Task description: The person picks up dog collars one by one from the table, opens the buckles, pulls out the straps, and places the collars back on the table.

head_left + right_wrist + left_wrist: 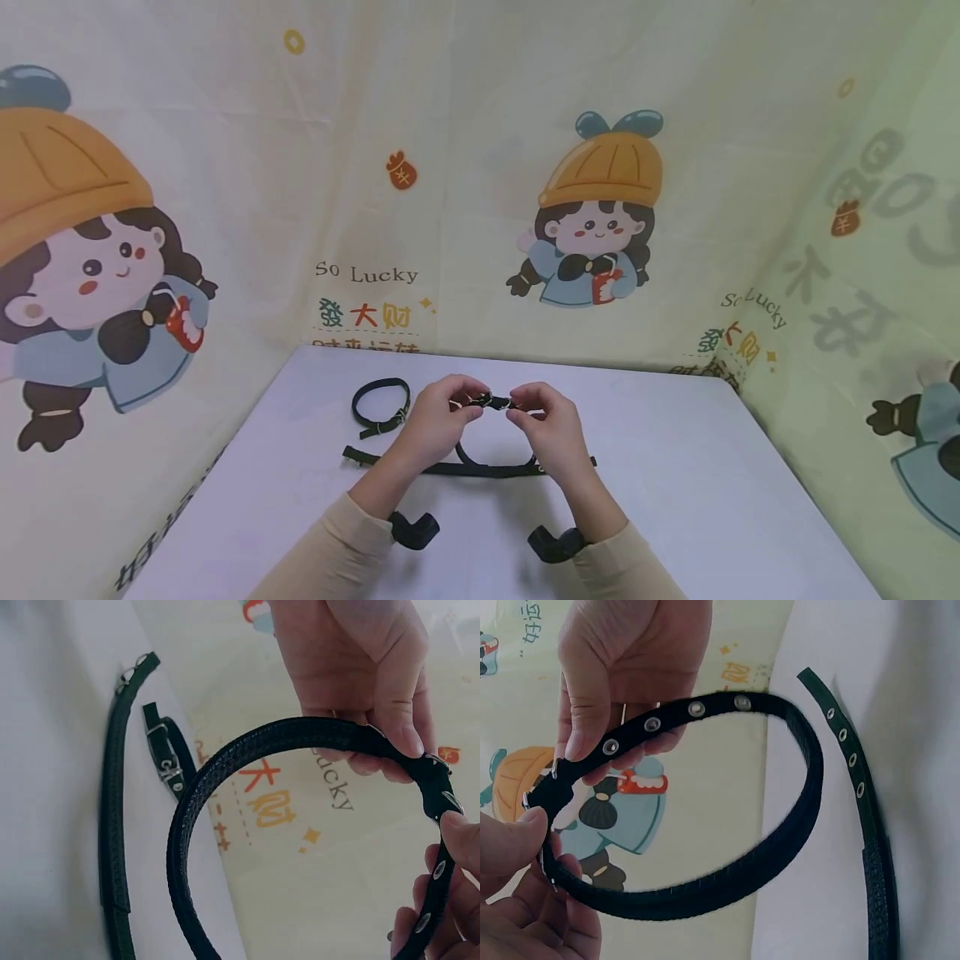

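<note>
Black strap (757, 870) with silvery eyelets (697, 703) loops round, pinched by left hand (441, 419) and right hand (552, 422).

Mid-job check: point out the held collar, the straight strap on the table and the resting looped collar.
Held collar (731, 891): left wrist view, lower stretch of its loop.
Straight strap (483, 472): head view, middle of its length.
Resting looped collar (162, 751): right wrist view, its buckle end.

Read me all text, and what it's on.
"So Lucky": backdrop, twice.
"發大财": same backdrop, beneath each.
"¥": printed red pouches.
"好运": backdrop, left wrist view.
Cut off: row beneath "發大财", lettering left of table.
Too faint: large grey characters, right.
Held collar: no readable lettering.
</note>
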Motion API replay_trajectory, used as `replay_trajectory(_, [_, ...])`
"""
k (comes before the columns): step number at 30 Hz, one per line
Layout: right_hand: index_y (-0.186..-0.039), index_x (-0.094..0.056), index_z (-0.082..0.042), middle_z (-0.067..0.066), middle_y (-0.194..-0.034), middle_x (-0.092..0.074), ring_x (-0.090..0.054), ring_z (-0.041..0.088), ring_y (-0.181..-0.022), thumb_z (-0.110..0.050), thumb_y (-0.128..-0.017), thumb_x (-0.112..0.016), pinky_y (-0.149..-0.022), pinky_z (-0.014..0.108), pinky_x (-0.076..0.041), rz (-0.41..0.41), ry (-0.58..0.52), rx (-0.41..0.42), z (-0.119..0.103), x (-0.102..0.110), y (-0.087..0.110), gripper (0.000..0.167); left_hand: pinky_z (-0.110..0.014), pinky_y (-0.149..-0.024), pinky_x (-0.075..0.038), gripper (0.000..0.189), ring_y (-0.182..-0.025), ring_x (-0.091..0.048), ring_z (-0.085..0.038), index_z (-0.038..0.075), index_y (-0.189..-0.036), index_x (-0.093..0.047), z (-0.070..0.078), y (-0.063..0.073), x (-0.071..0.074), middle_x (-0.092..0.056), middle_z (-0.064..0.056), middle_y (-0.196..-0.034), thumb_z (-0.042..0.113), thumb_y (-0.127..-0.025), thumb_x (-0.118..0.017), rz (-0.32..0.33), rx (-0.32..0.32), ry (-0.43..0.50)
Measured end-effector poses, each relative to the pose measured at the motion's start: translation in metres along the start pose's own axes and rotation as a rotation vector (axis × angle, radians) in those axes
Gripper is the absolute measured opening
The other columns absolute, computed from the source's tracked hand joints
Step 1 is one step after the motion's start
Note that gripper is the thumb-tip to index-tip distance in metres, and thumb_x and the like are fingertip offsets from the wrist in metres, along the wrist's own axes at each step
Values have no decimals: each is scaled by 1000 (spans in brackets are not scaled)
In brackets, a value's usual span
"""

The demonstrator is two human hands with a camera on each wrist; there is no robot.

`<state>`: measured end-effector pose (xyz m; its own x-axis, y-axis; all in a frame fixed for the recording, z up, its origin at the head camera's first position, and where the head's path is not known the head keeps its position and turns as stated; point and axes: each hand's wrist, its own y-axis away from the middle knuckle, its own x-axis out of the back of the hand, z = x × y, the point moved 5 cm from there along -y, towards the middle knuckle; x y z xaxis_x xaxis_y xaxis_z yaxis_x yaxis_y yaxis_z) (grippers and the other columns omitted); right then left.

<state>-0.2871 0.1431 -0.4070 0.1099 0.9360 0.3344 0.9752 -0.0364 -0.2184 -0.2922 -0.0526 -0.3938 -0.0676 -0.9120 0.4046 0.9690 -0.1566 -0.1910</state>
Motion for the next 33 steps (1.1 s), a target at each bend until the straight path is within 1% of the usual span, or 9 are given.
replay_trajectory(3, [-110,-78,-16,4,-104,-76,-71,22,-98,-3,-93,-82,-84,31,-61,0,-5,0,-1,0,1,21,-38,-86,-57,28,-97,-65,-19,21,-120,-76,1,0,-3,-73,3,-105,3,-98,-76,-40,-9,-17])
replay_trajectory(5, [-110,-78,-16,4,-104,-76,-71,22,-98,-4,-94,-82,-84,31,-62,-3,-4,-2,-1,-1,2,20,-37,-85,-57,28,-97,-65,-19,22,-121,-76,1,0,-5,-73,3,-105,4,-99,-75,-58,-10,-33])
replay_trajectory(9, [-111,-79,-13,5,-104,-75,-71,22,-98,-3,-94,-81,-85,32,-62,-14,1,0,0,-2,4,20,-36,-81,-57,26,-98,-64,-20,21,-121,-77,1,0,-9,-73,3,-105,11,-97,-79,-72,-3,-58])
replay_trajectory(13, [-112,-79,-13,4,-103,-75,-70,22,-99,-3,-94,-81,-85,31,-61,-21,6,13,0,-4,5,21,-34,-74,-56,26,-95,-63,-20,21,-118,-78,1,1,-11,-72,4,-100,16,-93,-85,-47,-1,-83])
replay_trajectory(18, [-110,-79,-15,4,-102,-76,-70,21,-98,-2,-93,-81,-84,28,-60,-18,17,20,1,-3,6,21,-30,-68,-56,25,-90,-64,-17,22,-114,-79,2,2,-10,-71,5,-96,14,-92,-86,1,-36,-129])
replay_trajectory(21, [-110,-79,-14,5,-102,-76,-71,23,-97,-1,-93,-81,-82,28,-60,-15,19,6,3,-2,5,22,-29,-68,-57,24,-89,-64,-18,19,-115,-79,3,3,-7,-71,4,-97,12,-93,-85,20,-50,-142])
replay_trajectory(26, [-112,-79,-14,6,-103,-76,-71,26,-95,0,-94,-79,-80,30,-59,-19,20,-18,7,0,4,22,-31,-71,-54,22,-91,-60,-17,17,-114,-80,5,4,-2,-72,5,-98,10,-94,-83,56,-64,-192])
replay_trajectory(30, [-113,-80,-13,5,-103,-76,-69,24,-96,-2,-95,-79,-79,30,-58,-24,39,-10,7,0,4,21,-29,-72,-54,21,-90,-60,-15,19,-115,-80,5,5,-1,-73,5,-100,10,-96,-80,55,-73,-215])
replay_trajectory(33, [-113,-80,-14,4,-103,-76,-68,23,-95,-3,-96,-79,-78,30,-58,-30,53,-1,6,0,5,21,-28,-74,-55,21,-90,-61,-14,18,-117,-79,5,5,0,-73,5,-103,10,-98,-79,49,-77,-211])
